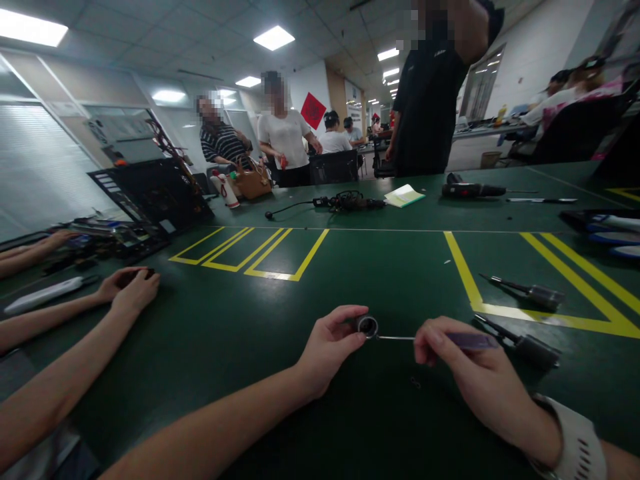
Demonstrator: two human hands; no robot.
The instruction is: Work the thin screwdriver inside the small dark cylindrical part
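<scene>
1. The small ring-shaped part [368, 326] is held up over the near half of the counter [225, 327], around the middle between its left and right ends. Its round opening is turned towards me.
2. My left hand [333, 343] pinches it from the left, forefinger above and thumb below, so this is the nearer hand.
3. My right hand [460, 353] grips a slim driver [473, 341] by its purplish handle, with a pale watch strap [575, 433] round the wrist.
4. The driver's long axis runs sideways, roughly along the near edge, with the thin shaft pointing left. The ring lies straight off that shaft, to the left of my right hand; the tip reaches the ring's lower right side, but I cannot tell whether it is seated in anything.
5. Just below the shaft, towards the near edge, lie some tiny pieces [415, 382], too small to make out.
6. Towards the right end, by the yellow tape [540, 313], rest two dark tools with thick bodies, one farther [545, 295], one nearer [537, 350].
7. Near the far edge are a cable bundle [347, 200], a notepad [404, 195], a power drill [473, 189] and a pen [543, 200].
8. To my left, a co-worker's hands [135, 290] hold something dark.
</scene>
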